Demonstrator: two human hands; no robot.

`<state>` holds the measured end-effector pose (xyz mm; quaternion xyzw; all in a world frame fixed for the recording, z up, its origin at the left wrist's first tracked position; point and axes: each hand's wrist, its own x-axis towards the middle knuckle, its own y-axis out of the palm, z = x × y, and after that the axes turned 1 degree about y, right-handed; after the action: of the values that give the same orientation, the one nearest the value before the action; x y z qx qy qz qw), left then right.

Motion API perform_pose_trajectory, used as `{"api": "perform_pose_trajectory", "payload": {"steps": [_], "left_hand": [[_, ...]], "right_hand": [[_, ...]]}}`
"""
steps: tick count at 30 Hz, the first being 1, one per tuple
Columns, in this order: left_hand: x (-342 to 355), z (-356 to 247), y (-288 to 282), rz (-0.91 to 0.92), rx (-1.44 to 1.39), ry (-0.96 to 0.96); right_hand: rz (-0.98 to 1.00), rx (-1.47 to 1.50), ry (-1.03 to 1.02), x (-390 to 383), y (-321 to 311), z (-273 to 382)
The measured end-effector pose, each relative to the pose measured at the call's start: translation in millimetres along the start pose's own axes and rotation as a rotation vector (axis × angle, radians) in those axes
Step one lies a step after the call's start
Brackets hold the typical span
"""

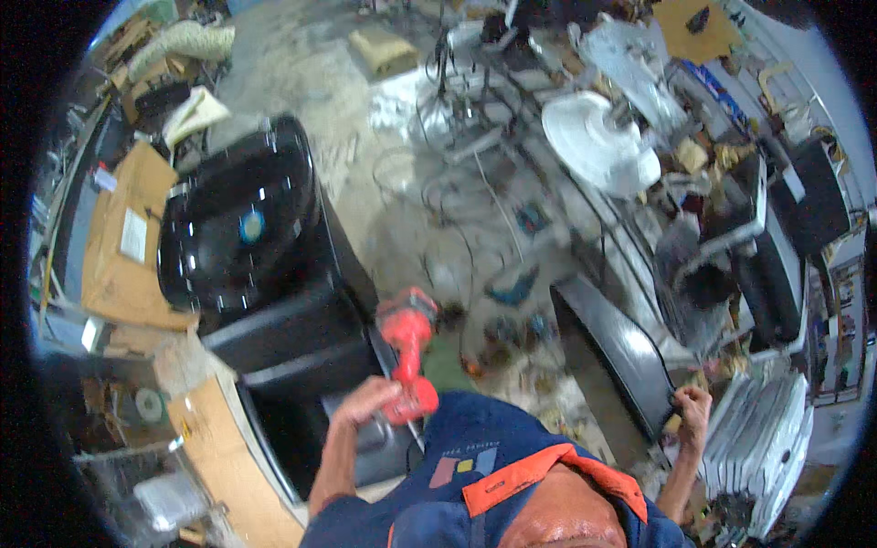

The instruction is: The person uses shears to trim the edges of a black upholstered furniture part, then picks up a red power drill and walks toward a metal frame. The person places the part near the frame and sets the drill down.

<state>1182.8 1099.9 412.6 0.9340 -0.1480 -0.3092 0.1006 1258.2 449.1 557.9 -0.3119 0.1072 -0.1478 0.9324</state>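
Observation:
My left hand (368, 400) is closed at the base of a red cordless drill (407, 340), whose head points away from me. Just beyond it stands a large glossy black housing (343, 260) with a rounded top panel bearing a round blue-rimmed sticker (251, 227). Its near part has an open recess (285, 422). On my right side, my right hand (692, 408) pinches the near end of a long, curved black panel (610, 352). That panel slants away from me, its far end near the floor.
Cardboard boxes (123, 239) line the left side. Cables (466, 215) and small parts lie over the floor ahead. A white round dish-like piece (598, 144) sits at the far right, above black panels (776, 265). Stacked silvery wrapped sheets (758, 447) stand beside my right arm.

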Motion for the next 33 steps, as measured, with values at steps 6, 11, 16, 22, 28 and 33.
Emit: {"api": "perform_pose_trajectory", "payload": {"steps": [6,11,16,22,28,33], "left_hand": [[77.5,-123.6,-113.5,0.047,-0.271,-0.022],[133.1,-217.8,-144.5,-0.125,0.000,-0.051],[178.6,-300.8,-163.1,-0.182,0.012,0.019],[238.7,-354.8,-210.3,-0.285,-0.110,0.014],[356.2,-387.5,-321.3,-0.454,-0.416,-0.039],[446.4,-447.6,-423.4,-0.545,-0.672,-0.033]], "right_hand": [[0.012,-0.011,0.228,136.5,95.3,107.1],[0.091,0.145,0.149,224.0,186.6,165.9],[0.178,0.270,0.079,306.9,285.0,218.0],[0.269,0.270,-0.041,407.0,406.1,309.7],[0.370,0.304,-0.084,519.1,553.3,401.9],[0.421,0.084,0.017,623.1,644.6,473.2]]}}
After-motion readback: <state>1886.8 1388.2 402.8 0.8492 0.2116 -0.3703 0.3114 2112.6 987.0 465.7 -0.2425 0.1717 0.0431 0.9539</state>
